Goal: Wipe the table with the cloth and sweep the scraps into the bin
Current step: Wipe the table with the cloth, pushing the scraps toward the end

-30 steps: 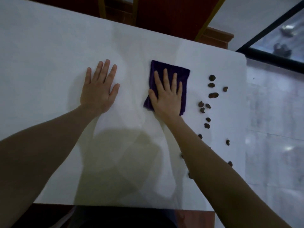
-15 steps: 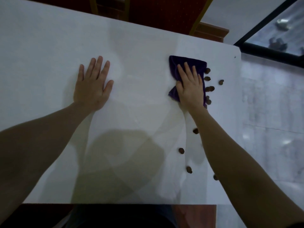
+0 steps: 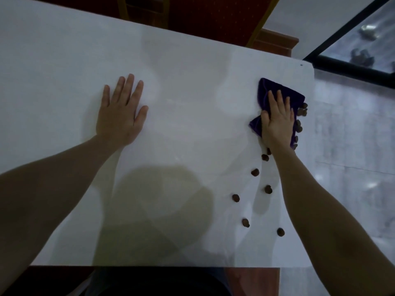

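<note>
A dark purple cloth (image 3: 265, 92) lies bunched near the right edge of the white table (image 3: 192, 82). My right hand (image 3: 277, 122) presses flat on the cloth, fingers pointing away from me. Several small brown scraps (image 3: 302, 112) are crowded against the cloth's right side, at the table's right edge. More brown scraps (image 3: 255, 172) lie scattered on the table left of my right forearm. My left hand (image 3: 120, 113) rests palm down on the bare table, fingers spread, well left of the cloth. No bin is in view.
A red chair with a yellow frame (image 3: 192, 16) stands beyond the table's far edge. Pale tiled floor (image 3: 352, 146) runs along the table's right side. A dark-framed glass panel (image 3: 363, 39) sits at the upper right.
My right hand has slid the cloth rightward across the table, pushing scraps toward the right edge. The cloth has bunched up. My left hand stays planted.
</note>
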Available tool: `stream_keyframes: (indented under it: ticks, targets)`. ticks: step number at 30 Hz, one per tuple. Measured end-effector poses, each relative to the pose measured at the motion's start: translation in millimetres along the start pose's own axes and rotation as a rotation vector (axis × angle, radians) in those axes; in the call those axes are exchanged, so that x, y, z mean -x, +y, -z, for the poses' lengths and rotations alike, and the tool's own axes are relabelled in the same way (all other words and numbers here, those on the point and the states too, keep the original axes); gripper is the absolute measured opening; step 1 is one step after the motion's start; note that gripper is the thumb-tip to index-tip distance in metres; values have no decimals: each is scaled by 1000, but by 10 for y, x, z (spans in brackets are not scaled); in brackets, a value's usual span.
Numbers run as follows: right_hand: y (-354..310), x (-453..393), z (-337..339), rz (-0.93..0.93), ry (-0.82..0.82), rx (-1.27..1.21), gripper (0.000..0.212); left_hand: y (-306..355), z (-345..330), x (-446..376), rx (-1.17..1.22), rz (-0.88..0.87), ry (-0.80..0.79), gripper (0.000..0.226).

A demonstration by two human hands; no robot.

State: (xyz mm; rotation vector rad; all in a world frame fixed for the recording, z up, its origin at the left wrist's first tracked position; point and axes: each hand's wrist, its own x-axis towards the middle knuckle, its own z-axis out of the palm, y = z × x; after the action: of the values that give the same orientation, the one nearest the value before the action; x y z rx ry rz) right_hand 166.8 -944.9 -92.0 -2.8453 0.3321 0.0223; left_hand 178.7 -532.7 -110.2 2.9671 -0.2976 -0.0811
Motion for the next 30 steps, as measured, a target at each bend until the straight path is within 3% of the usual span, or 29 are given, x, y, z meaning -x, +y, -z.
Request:
stream_keyframes:
  ticks: [7,13,18,23,30]
  targets:
    - [-713,-74,-189,-84,-25,81,58,-7,-6,3,-3,-9,10,64]
    - [-1715,337,-490,67,-79,120,58,-36,42,-3,68,-36,-40,63]
    - [-2140,1006,-663,211,-107,111,58,-87,151,238,232,-29,-45,61]
    - [-1891,1527,-633,342,-126,14,57,33,105,824,137,-62,-68,61]
    - [-965,1689,-364,176,-29,-28,55,513,-44,1346,70,-167,-138,66]
